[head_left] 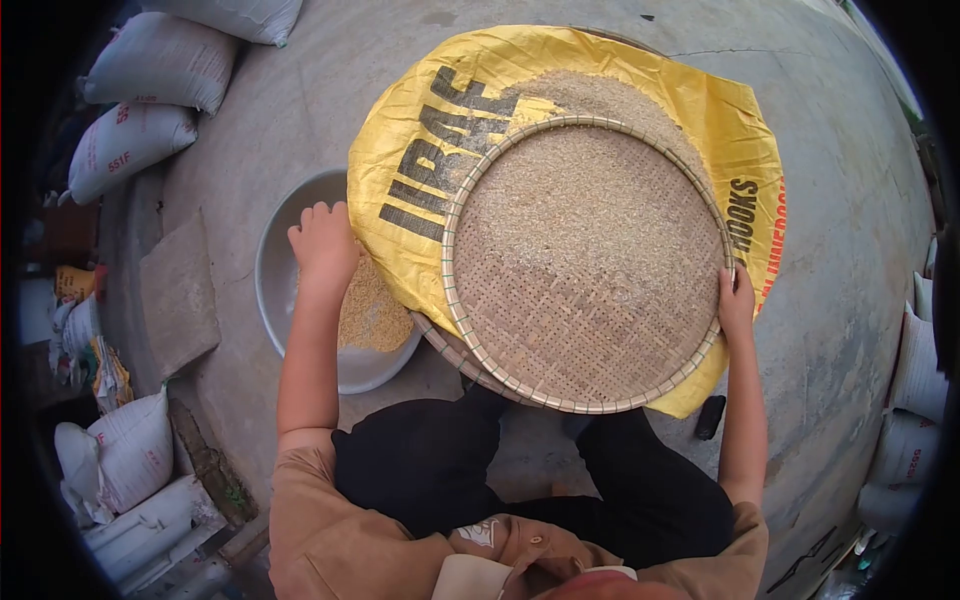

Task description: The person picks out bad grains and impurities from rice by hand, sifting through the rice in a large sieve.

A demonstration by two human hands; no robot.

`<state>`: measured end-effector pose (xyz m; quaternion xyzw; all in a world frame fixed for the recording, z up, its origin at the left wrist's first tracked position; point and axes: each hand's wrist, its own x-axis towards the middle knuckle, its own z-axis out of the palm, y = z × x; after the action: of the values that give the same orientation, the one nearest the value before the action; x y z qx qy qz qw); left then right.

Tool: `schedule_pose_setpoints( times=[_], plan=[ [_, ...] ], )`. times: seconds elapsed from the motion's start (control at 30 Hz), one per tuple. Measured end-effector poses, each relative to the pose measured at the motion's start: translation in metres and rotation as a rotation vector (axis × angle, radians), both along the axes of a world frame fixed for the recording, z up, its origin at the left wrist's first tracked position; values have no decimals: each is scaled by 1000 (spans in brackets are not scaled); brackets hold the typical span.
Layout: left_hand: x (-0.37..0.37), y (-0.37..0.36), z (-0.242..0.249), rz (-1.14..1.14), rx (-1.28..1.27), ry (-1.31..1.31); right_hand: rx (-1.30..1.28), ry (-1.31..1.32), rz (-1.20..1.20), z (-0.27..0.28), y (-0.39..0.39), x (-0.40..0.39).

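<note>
A round woven winnowing basket (pixel 560 360) with a bound rim sits over a yellow printed sack sheet (pixel 410 120). Pale grain (pixel 590 210) is spread over its far and middle part, while the weave shows bare nearer me. My right hand (pixel 738 305) grips the basket's right rim. Over a metal basin (pixel 275 285) at the left is my left hand (pixel 325 245), its fingers curled; what they hold, if anything, is hidden. Yellowish grain (pixel 375 310) lies in the basin. More pale grain (pixel 600 95) rests on the sheet behind the basket.
Under the sheet, the edge of another woven tray (pixel 455 352) shows. Filled white sacks (pixel 165 60) lie at the upper left, with another sack (pixel 130 450) lower down. More sacks (pixel 915 370) line the right side. A small black object (pixel 710 417) lies on the concrete floor (pixel 820 330).
</note>
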<state>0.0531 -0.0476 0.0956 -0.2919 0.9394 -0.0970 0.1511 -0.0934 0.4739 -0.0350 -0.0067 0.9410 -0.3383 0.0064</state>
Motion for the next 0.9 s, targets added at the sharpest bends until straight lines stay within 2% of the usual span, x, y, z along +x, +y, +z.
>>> schedule_pose_setpoints(
  times=[0.07,0.13,0.2,0.27,0.37,0.5,0.57,0.7,0.8,0.87,0.9],
  plan=[
    [0,8,-4,-116,55,142,12,-29,9,3,-1,1],
    [-4,21,-17,-318,357,352,8,-43,12,5,-2,1],
    [-17,37,-40,-492,690,395,2,-43,17,3,-1,0],
    [-25,58,-64,-673,746,438,-7,-44,22,1,0,0],
    [-36,77,-87,-771,701,419,-4,-21,17,-3,3,-1],
    [-42,80,-101,-819,645,395,3,-31,17,-2,3,-1],
    [-45,78,-103,-934,629,366,5,-48,16,2,0,-1],
    [-47,76,-110,-937,667,349,3,-59,13,5,-1,0],
    [-44,77,-102,-912,691,358,-1,-54,14,3,-1,0],
    [-42,74,-89,-739,931,533,0,-58,10,2,0,0],
    [-40,73,-76,-738,932,534,-12,-53,14,1,0,0]
  ],
)
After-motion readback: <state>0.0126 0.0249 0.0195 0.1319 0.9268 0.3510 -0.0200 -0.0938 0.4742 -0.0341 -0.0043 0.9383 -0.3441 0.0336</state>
